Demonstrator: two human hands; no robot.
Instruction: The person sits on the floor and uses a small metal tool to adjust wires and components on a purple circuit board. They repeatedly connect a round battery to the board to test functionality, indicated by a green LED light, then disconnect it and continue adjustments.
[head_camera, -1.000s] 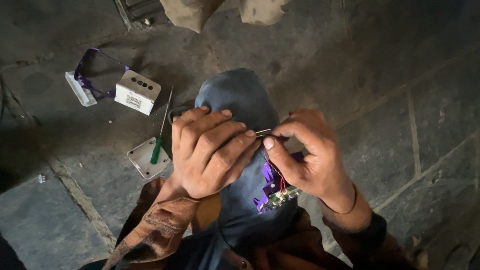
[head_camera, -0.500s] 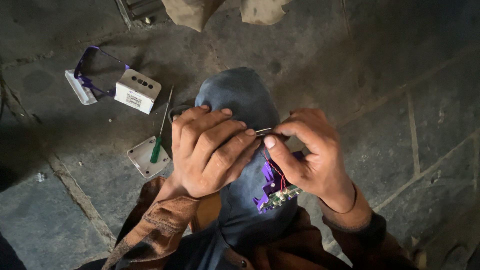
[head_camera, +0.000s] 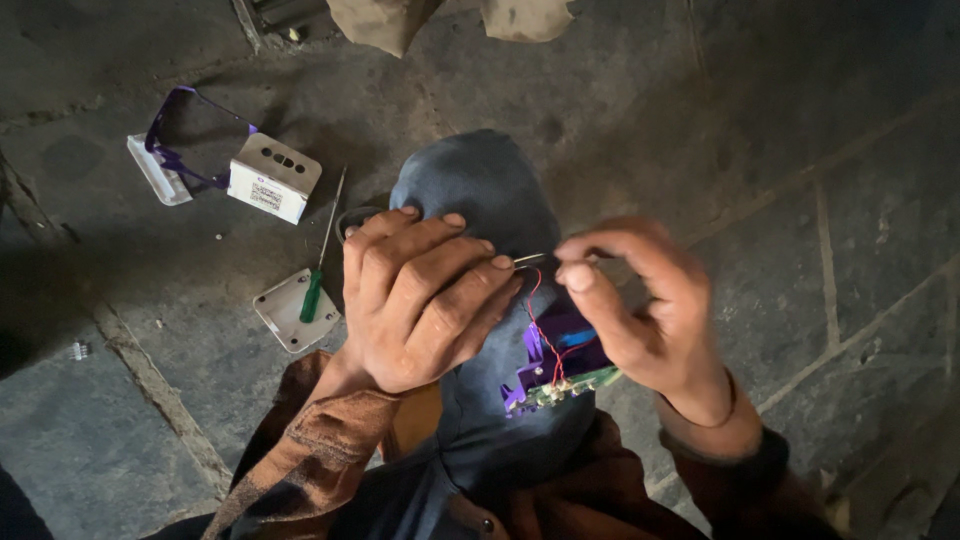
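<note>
Upper left of the frame: a purple-and-white plastic frame (head_camera: 170, 155) on the stone floor (head_camera: 820, 120), just beside a white perforated box (head_camera: 273, 177). Below these, a green-handled screwdriver (head_camera: 318, 278) lies across a white cover plate (head_camera: 290, 318). Centre: the left hand (head_camera: 420, 300), fingers curled shut, and the right hand (head_camera: 640, 305) pinch a thin metal pin (head_camera: 530, 259) between them above a blue-clad knee (head_camera: 480, 185). A red wire (head_camera: 540, 335) descends to a green circuit board (head_camera: 575, 385) on a purple part (head_camera: 550, 350), cradled in the right hand.
</note>
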